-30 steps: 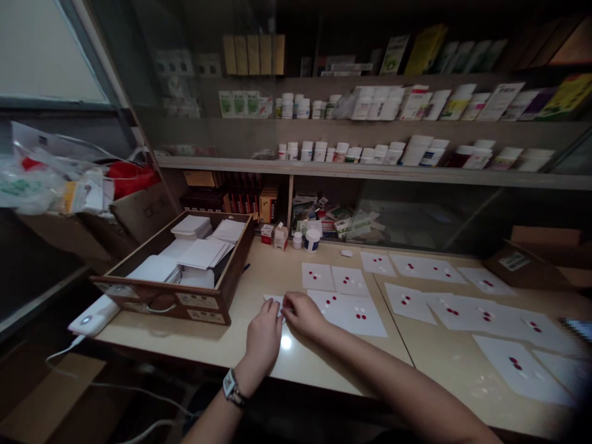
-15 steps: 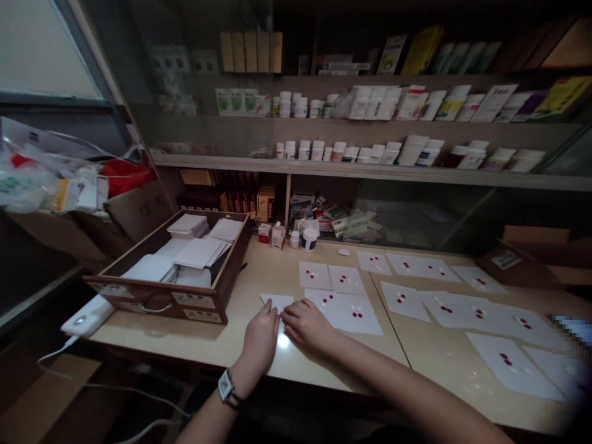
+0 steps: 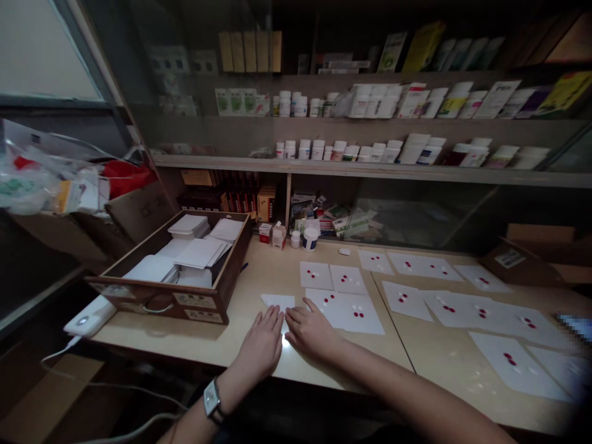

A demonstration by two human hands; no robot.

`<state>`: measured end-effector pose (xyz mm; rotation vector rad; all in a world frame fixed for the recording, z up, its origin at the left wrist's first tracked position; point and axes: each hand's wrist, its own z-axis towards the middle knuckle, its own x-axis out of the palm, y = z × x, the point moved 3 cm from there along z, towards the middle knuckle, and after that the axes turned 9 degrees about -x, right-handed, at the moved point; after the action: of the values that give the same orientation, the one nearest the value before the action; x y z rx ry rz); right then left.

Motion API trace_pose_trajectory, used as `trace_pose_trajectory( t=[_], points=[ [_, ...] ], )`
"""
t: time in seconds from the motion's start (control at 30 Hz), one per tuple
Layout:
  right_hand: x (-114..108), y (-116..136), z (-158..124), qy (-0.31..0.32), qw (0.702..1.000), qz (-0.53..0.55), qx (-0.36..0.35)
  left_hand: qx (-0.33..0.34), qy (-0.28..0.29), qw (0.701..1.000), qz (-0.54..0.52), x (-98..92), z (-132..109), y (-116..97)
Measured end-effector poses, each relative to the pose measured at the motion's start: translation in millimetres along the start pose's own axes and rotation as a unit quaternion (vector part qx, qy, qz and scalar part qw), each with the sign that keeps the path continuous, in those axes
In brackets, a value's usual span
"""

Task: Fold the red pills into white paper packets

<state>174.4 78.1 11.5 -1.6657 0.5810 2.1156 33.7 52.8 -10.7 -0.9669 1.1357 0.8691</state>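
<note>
A small folded sheet of white paper (image 3: 277, 300) lies on the counter, its near part hidden under my fingers. My left hand (image 3: 261, 340), with a watch on the wrist, is flat with its fingers stretched over the paper's near edge. Beside it, my right hand (image 3: 311, 330) rests with fingers spread and the fingertips at the paper's right side. Just right of that hand lie white paper sheets (image 3: 372, 322) bearing red and white tablets (image 3: 358, 314).
A wooden drawer (image 3: 224, 299) of stacked white papers stands on the counter (image 3: 250, 351) at left. More papers with tablets (image 3: 502, 314) spread across the right. Small boxes and a white tub (image 3: 309, 239) stand behind, below shelves of medicine bottles (image 3: 377, 102).
My left hand has gone from bent fingers pinching at the paper to lying flat over its near edge. The right hand's fingers have straightened a little.
</note>
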Motion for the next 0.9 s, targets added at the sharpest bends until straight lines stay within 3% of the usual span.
trace_pose_trajectory(
  t=[0.2, 0.3, 0.37, 0.57, 0.9],
  points=[
    [-11, -12, 15, 0.047, 0.996, 0.020, 0.070, -0.029, 0.006, 1.000, 0.002, -6.6, 0, -5],
    [-18, -32, 33, 0.007, 0.987, 0.076, 0.138, -0.041, 0.010, 0.999, 0.000, -12.5, -2, -9],
    [-19, -45, 45, 0.012, 0.976, 0.125, 0.177, -0.052, 0.011, 0.999, 0.005, -16.2, -4, -12],
    [-20, -55, 67, 0.140, 0.946, 0.162, 0.245, -0.085, -0.013, 0.996, 0.028, -17.7, -10, -18],
    [-19, -53, 76, 0.168, 0.941, 0.173, 0.237, -0.112, -0.027, 0.993, 0.016, -14.4, -14, -18]
  ],
)
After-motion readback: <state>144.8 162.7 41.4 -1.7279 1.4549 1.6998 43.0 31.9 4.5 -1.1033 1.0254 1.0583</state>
